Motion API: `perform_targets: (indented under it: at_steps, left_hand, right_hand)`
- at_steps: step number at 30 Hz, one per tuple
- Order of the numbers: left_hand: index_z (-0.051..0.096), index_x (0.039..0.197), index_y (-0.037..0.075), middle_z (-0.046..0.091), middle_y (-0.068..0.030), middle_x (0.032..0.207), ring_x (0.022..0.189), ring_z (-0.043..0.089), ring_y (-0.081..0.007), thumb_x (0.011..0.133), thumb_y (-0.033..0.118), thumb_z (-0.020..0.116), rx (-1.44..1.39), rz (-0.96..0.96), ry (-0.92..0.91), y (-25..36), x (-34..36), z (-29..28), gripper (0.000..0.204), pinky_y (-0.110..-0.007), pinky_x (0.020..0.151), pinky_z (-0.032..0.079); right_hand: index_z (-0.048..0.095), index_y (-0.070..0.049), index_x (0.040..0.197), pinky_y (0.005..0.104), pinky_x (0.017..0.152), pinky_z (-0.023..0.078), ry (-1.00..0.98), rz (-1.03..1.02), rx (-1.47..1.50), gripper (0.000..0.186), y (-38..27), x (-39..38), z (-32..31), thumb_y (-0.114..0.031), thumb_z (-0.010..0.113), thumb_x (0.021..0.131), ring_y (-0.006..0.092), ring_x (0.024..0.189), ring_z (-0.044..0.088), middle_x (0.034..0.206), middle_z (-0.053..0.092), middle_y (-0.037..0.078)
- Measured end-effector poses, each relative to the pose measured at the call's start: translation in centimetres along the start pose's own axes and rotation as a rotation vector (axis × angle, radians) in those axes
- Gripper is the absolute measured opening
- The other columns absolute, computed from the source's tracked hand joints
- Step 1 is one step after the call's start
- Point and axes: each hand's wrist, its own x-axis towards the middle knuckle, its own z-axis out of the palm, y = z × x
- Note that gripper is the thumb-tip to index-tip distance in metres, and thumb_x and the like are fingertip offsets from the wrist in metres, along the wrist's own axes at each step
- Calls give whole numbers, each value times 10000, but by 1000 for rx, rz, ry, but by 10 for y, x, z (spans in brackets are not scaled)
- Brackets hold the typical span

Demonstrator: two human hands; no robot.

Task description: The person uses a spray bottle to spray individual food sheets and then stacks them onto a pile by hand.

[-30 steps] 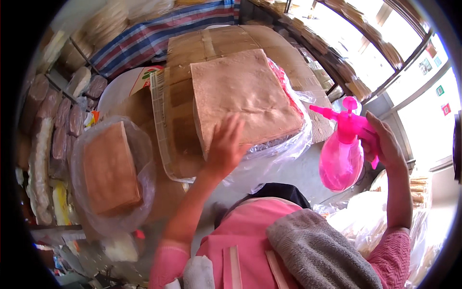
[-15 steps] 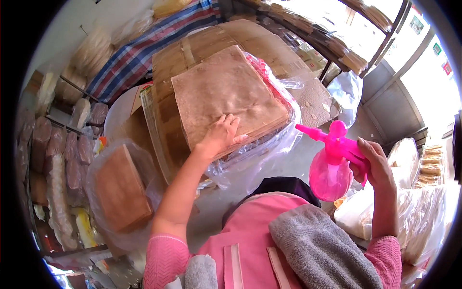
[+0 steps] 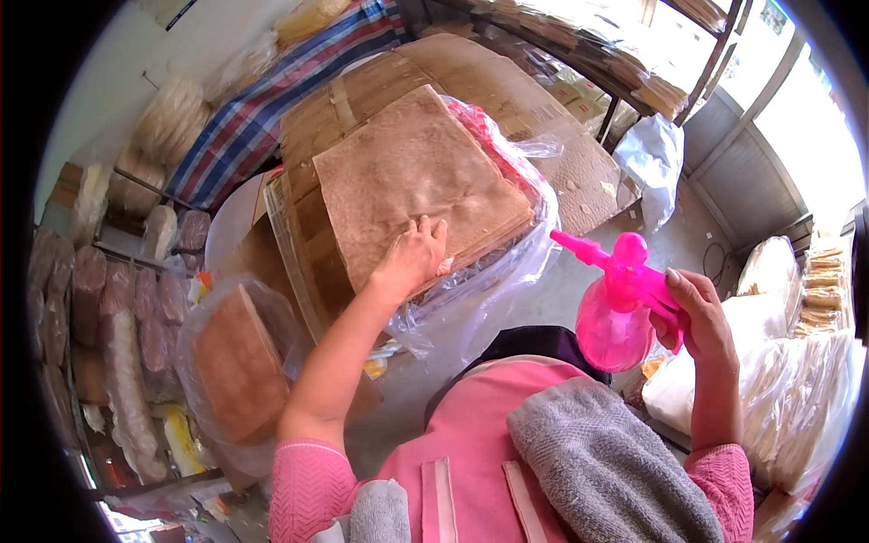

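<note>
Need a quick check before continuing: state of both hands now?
Left hand: on the stack, near its edge; cannot tell if gripping.
Right hand: closed, holding the sprayer.

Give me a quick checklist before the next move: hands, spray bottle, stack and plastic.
1. Right hand holding the pink spray bottle by its handle: ok.
2. Nozzle pointing toward the stack of brown sheets: ok.
3. Left hand on the stack's near edge: ok.
4. Top sheet smooth: not ok, creases show near the left hand.
5. Clear plastic tucked away: not ok, it hangs loose at the near side.
6. Trigger released: cannot tell.
</note>
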Motion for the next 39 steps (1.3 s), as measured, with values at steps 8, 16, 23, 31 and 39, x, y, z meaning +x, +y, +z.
perform_targets:
  at_steps: [8,16,23,31,39]
  left_hand:
    - [436,1165,-79,514,-222,1073,1027,537,-350,734,340,665,51,87,212,7,8,16,643,-371,776,532]
    - [394,1226,-98,508,-292,1117,1012,547,-368,731,241,634,67,104,52,16,11,-1,646,-396,810,517]
    - [374,1298,-39,512,-304,1100,987,551,-409,675,295,705,183,19,82,41,12,-3,780,-423,741,532]
    - [468,1211,-48,559,-201,894,820,599,-333,766,251,599,272,140,341,24,18,30,552,-335,554,529]
    - [487,1152,-19,592,-169,984,858,621,-286,738,169,605,166,72,263,16,15,14,469,-353,639,539]
  right_hand:
    - [553,15,810,215,324,350,54,-14,-18,378,7,-7,3,-347,521,915,102,347,447,533,528,67]
    - [604,35,881,214,376,328,4,9,4,401,8,-12,1,-365,575,888,87,412,463,569,528,31]
    - [568,19,795,205,353,353,45,-26,-27,379,11,-14,6,-346,560,892,91,384,470,553,542,56]
    - [575,18,802,207,362,358,48,-16,-21,384,14,-18,6,-357,574,884,88,401,479,558,542,46]
    - [574,13,813,206,360,353,27,-30,4,382,14,-21,5,-365,592,873,87,397,474,557,535,40]
